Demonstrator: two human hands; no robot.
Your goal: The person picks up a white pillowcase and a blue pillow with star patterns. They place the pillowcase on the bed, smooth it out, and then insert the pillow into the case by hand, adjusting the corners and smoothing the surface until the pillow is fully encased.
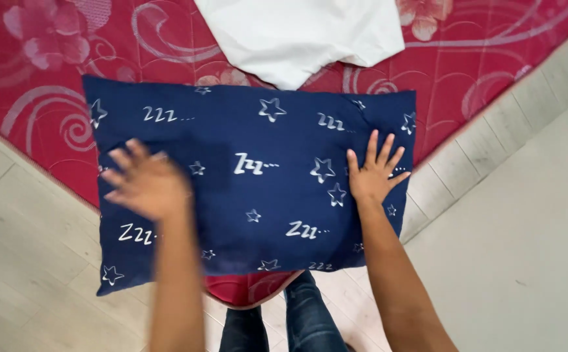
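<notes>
A dark blue pillow (258,189) printed with white stars and letter marks lies flat on the corner of a red patterned mattress (43,72). My left hand (146,182) hovers over or rests on the pillow's left part, fingers spread, blurred by motion. My right hand (372,173) lies flat on the pillow's right part with fingers apart. Neither hand grips anything.
A white cloth (303,32) lies on the mattress just beyond the pillow's far edge. Pale wooden floor (29,261) shows left and right of the mattress corner. My legs in dark jeans (297,319) stand at the near corner.
</notes>
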